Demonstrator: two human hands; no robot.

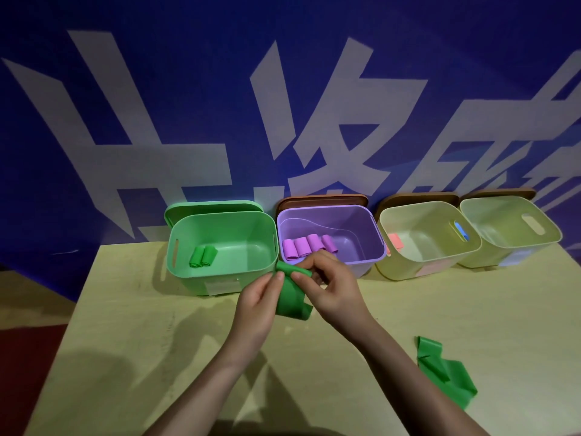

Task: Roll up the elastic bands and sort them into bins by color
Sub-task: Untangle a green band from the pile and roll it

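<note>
Both hands hold a green elastic band (pixel 290 298) above the table, in front of the gap between the green and purple bins. My left hand (pixel 257 297) pinches its left top edge. My right hand (pixel 327 281) grips the partly rolled top end, and the loose tail hangs down between the hands. The green bin (pixel 251 278) holds two green rolls (pixel 202 256). The purple bin (pixel 374 243) holds several purple rolls (pixel 309 245). Another green band (pixel 443 372) lies unrolled and crumpled on the table at the right.
Two pale yellow bins stand right of the purple one: the nearer bin (pixel 430 262) shows a pink roll (pixel 396 240), the far bin (pixel 509 256) a blue roll (pixel 461 231) seen through a handle slot. Lids lean against the blue wall behind. The wooden table (pixel 157 357) ends at the left.
</note>
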